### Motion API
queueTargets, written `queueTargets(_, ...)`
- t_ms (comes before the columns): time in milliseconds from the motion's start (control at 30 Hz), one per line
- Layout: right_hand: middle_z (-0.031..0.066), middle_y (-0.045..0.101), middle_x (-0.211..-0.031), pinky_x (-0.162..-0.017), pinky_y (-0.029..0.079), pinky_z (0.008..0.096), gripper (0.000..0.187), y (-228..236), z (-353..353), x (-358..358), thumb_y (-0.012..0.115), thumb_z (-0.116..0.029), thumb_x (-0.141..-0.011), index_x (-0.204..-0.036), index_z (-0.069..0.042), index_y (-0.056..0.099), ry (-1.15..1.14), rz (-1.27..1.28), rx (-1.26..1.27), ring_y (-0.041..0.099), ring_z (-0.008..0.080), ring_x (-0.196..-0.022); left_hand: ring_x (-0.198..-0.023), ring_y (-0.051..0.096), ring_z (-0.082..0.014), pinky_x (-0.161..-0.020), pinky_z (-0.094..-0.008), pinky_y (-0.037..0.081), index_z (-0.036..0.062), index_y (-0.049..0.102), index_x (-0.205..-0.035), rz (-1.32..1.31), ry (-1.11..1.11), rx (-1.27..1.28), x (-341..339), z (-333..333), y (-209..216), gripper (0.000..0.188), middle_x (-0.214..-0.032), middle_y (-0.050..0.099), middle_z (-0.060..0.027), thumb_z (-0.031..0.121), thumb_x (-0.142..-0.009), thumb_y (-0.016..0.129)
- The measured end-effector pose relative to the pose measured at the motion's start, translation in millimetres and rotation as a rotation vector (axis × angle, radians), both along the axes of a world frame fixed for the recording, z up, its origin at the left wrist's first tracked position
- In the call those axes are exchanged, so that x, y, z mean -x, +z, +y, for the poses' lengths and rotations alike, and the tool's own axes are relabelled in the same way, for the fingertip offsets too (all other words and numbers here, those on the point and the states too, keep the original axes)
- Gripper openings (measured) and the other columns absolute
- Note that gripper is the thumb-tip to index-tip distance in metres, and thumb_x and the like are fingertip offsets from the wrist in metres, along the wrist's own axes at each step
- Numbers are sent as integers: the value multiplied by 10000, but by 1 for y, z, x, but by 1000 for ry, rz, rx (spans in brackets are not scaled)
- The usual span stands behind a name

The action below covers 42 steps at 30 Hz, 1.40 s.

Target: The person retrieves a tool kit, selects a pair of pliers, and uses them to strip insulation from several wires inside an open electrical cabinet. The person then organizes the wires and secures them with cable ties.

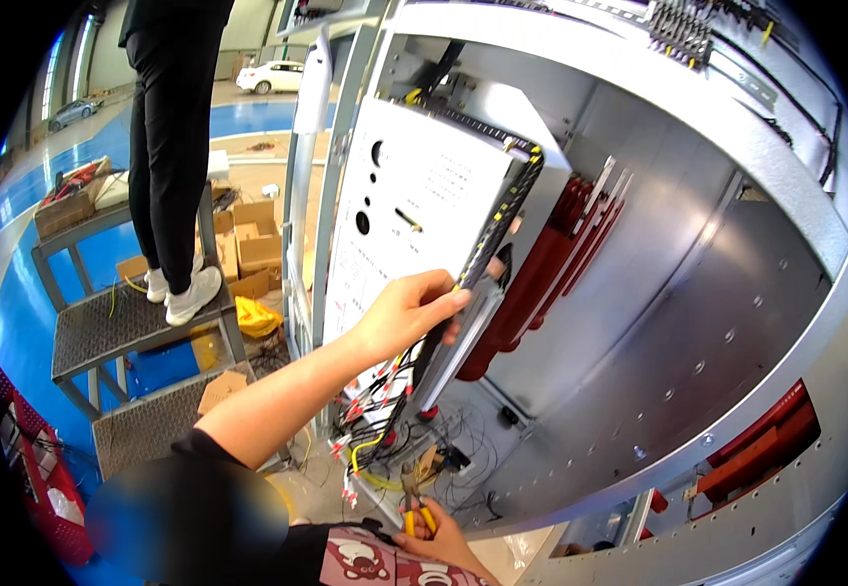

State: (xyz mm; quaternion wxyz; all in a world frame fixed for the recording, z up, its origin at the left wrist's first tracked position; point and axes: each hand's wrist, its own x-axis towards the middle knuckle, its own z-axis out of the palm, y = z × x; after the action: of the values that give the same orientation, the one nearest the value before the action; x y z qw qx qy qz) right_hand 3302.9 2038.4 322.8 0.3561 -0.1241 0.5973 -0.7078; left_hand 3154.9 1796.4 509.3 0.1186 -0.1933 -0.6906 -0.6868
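A person wires a tall metal cabinet [668, 278]. A white panel [424, 176] with round cutouts stands upright at its left side. The left hand [414, 313] is closed, thumb and fingers pinching a black wire bundle [495, 227] partway down the panel's right edge. The right hand [435, 535], low near the cabinet's bottom front edge, grips yellow-handled pliers [411, 500], their tips well apart from the bundle.

The work looks partly done: the bundle is gathered in one neat run along the panel's top and right edges. Below the left hand it fans into loose wires [385, 396] with red and white ends, hanging near the panel's lower corner; these appear left to be dressed and connected. Whether the upper ends are connected, I cannot tell. More thin cables [477, 439] lie tangled on the cabinet floor.
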Motion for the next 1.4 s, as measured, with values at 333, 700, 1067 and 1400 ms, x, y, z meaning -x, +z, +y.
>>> queueTargets(333, -22, 487, -835, -602, 369, 220, 551, -19, 12, 16, 548, -118, -960, -1473, -19, 374, 71, 283, -194, 453, 67, -663, -792, 682, -153, -747, -286, 547, 1, 602, -1000, -17, 271, -15, 5, -22, -13, 313, -892, 696, -90, 254, -1057, 429)
queueTargets(700, 79, 559, -903, -667, 375, 363, 514, -72, 40, 44, 388, -270, -944, -1412, -63, 435, -183, -680, 627, 476, 210, -722, -983, 669, -389, -844, -509, 526, 108, 708, -1044, -1110, 739, 1521, -232, -161, -207, 377, -1049, 703, -194, 425, -853, 638)
queueTargets(1067, 122, 595, -909, -677, 412, 394, 518, -41, 18, 47, 376, -275, -945, -1408, -45, 416, -180, -611, 733, 519, 238, -727, -1092, 604, -198, -946, -339, 484, -10, 525, -1270, 26, 228, 365, -36, 17, -1, 396, -1168, 625, -131, 236, -974, 617)
queueTargets(1400, 59, 516, -828, -652, 413, 313, 365, -73, 54, 18, 519, -3, -941, -1303, -33, 483, -227, -323, 638, 506, 168, -744, -1006, 579, -106, -942, -273, 425, 20, 537, -1299, 56, -87, -32, -11, 44, 17, 346, -1014, 626, -15, 93, -964, 580)
